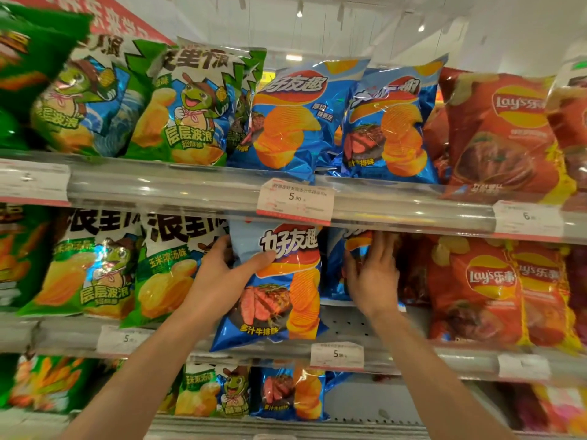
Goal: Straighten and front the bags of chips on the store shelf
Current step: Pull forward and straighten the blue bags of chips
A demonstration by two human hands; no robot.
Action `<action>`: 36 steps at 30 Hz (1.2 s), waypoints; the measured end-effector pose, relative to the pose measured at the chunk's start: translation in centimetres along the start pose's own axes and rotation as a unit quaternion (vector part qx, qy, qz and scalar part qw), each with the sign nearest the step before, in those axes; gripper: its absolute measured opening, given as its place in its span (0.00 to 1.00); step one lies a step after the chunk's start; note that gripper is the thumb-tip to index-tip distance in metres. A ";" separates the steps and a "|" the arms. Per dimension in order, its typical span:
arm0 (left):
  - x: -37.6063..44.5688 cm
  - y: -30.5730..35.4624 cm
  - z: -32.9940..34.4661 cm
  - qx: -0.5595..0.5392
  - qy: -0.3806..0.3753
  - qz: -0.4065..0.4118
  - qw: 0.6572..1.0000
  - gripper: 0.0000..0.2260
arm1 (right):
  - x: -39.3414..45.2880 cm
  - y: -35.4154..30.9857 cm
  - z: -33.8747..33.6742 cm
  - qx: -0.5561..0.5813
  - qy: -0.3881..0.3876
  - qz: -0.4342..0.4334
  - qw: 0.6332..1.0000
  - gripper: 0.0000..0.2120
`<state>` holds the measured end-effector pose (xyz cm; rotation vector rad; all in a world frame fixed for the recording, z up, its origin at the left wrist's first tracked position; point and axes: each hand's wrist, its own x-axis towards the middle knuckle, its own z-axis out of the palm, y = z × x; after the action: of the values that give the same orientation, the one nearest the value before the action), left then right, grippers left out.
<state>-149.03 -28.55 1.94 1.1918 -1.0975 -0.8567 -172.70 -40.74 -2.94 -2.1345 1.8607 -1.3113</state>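
I was working the middle shelf [349, 322], in the blue section between the green bags [171, 271] on one side and the red bags [473, 287] on the other. My left hand [222, 271] gripped the front blue bag [279, 287] by its upper left edge, thumb across the face and fingers curled behind it. That bag stood at the shelf lip, face out, leaning a little so its bottom corner overhung the front rail beside the price tag [336, 355].

My right hand [373, 274] reached deeper in, fingers spread and fairly straight against a second blue bag [359, 246] that sat further back, next to the reds. I judged it to be pressing or touching that bag, not clasping it, though the fingertips were partly hidden in shadow under the shelf above.

The step in hand, as I read it, was fronting this blue row: one bag already forward, the second one not yet pulled up. A bare patch of perforated shelf showed ahead of the rear bag, so there was room to bring it out.

The next move called for getting fingers behind the rear bag and drawing it to the lip, level with its neighbour, then squaring the held bag upright so its bottom seam sat fully on the shelf. The bags looked slippery and puffed, so I expected a light, even pull would serve better than a squeeze.
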 end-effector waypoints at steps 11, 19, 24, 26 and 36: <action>-0.6 -0.5 1.4 0.060 -0.026 0.028 0.997 0.22 | -1.0 -0.5 -4.6 0.209 -0.094 0.045 0.972 0.29; 0.7 -0.9 8.9 0.069 -0.105 0.043 0.991 0.18 | -3.5 -0.1 -6.8 0.424 -0.165 0.180 0.872 0.33; 1.6 -1.5 11.1 0.076 -0.119 0.051 0.989 0.34 | -2.1 0.8 -6.6 0.417 -0.061 0.192 0.886 0.23; 1.3 -1.6 11.0 0.061 -0.136 0.050 0.988 0.39 | -1.9 0.6 -6.6 0.403 -0.038 0.182 0.896 0.21; -1.2 -2.8 6.7 0.165 -0.133 0.112 0.971 0.22 | -3.3 0.9 -6.0 0.311 -0.064 0.196 0.928 0.30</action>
<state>-155.67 -29.78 -0.99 1.2153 -1.6108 -0.6869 -176.71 -35.35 -1.35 -1.4067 1.4446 -1.3765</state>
